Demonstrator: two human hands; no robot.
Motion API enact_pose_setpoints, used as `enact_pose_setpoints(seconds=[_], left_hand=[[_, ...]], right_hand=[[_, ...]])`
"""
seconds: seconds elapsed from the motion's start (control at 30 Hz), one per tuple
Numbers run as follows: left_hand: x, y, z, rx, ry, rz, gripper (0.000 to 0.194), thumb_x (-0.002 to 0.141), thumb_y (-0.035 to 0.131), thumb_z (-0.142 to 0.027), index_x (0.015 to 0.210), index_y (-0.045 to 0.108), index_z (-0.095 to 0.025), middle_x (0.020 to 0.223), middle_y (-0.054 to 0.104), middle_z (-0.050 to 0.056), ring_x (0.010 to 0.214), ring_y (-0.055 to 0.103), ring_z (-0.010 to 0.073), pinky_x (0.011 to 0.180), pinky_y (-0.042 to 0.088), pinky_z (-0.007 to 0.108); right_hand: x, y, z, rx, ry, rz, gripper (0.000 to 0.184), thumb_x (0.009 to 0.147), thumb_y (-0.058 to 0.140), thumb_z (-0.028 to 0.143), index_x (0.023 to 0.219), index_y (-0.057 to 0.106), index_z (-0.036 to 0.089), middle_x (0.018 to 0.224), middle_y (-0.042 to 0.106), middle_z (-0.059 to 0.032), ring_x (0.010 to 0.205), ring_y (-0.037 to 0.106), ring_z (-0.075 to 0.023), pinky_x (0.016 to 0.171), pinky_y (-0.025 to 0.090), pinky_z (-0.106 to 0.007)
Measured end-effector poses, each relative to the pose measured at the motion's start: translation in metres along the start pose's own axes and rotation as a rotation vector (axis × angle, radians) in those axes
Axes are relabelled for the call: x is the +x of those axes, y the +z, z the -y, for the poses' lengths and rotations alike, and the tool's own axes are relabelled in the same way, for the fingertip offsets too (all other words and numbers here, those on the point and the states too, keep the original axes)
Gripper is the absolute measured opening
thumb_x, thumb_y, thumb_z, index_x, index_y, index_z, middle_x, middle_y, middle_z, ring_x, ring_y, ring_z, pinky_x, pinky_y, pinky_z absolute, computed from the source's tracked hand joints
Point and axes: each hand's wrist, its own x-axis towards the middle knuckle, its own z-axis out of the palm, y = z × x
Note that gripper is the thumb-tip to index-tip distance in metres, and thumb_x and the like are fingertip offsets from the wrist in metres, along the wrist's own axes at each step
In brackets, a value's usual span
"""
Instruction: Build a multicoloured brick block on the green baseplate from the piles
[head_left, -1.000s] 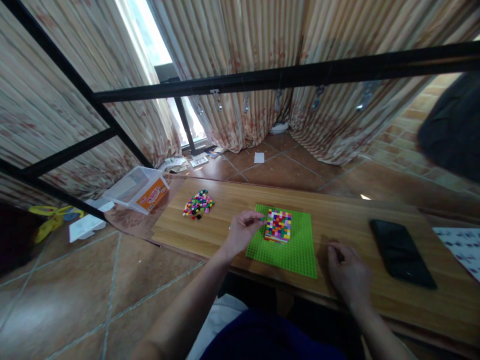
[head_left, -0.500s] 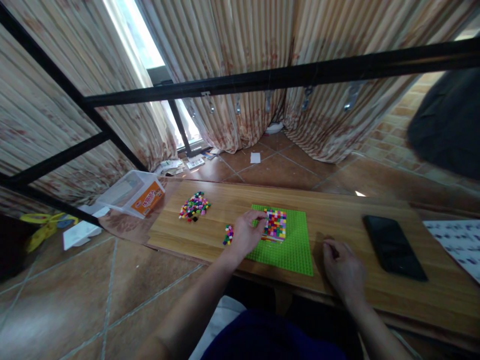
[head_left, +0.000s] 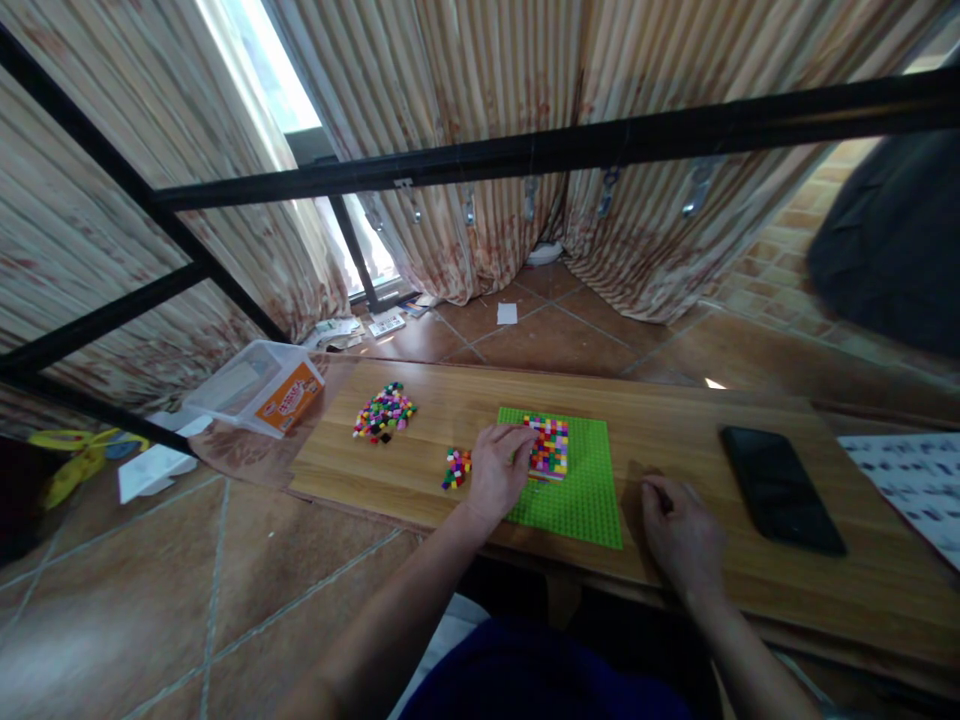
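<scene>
My left hand is over the left part of a green baseplate, its fingers pinched at the edge of a block of multicoloured building bricks. Whatever lies between those fingertips is too small or hidden to make out. The hand covers the left side of the brick block. Just left of the wrist sits a small heap of loose bricks. To the right of the baseplate, my right hand rests on the wooden table with its fingers curled in, and nothing shows in it.
A larger pile of loose bricks lies on the table at the left. Beyond it stands a clear plastic box with an orange label. A black phone and a printed sheet lie at the right. A black metal rail crosses behind the table.
My left hand has shifted slightly to the right over the brick block, its fingers still pinched. The right hand stays on the table. The whole view has moved a little.
</scene>
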Motion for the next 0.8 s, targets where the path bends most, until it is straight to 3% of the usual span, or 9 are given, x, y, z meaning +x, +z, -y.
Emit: enact_pose_setpoints(seconds=[0.4, 0.8], left_hand=[[0.0006, 0.0058, -0.0008, -0.034, -0.046, -0.032, 0.016, 0.095, 0.060, -0.014, 0.098, 0.074, -0.023, 0.102, 0.076, 0.005, 0.102, 0.068, 0.0190, 0.096, 0.055, 0.036], [0.0015, 0.0008, 0.0032, -0.010, 0.002, -0.057, 0.014, 0.092, 0.062, -0.012, 0.096, 0.072, -0.020, 0.100, 0.073, 0.006, 0.101, 0.066, 0.0191, 0.096, 0.053, 0.035]], right_hand=[[0.0005, -0.0002, 0.0001, 0.005, -0.001, -0.009, 0.040, 0.097, 0.043, 0.045, 0.096, 0.071, 0.017, 0.093, 0.072, -0.0105, 0.081, 0.062, -0.0209, 0.072, 0.044, -0.032], [0.0006, -0.0009, 0.0017, 0.004, 0.005, -0.009, 0.040, 0.097, 0.044, 0.044, 0.096, 0.072, 0.016, 0.094, 0.073, -0.0109, 0.081, 0.064, -0.0214, 0.072, 0.046, -0.032]])
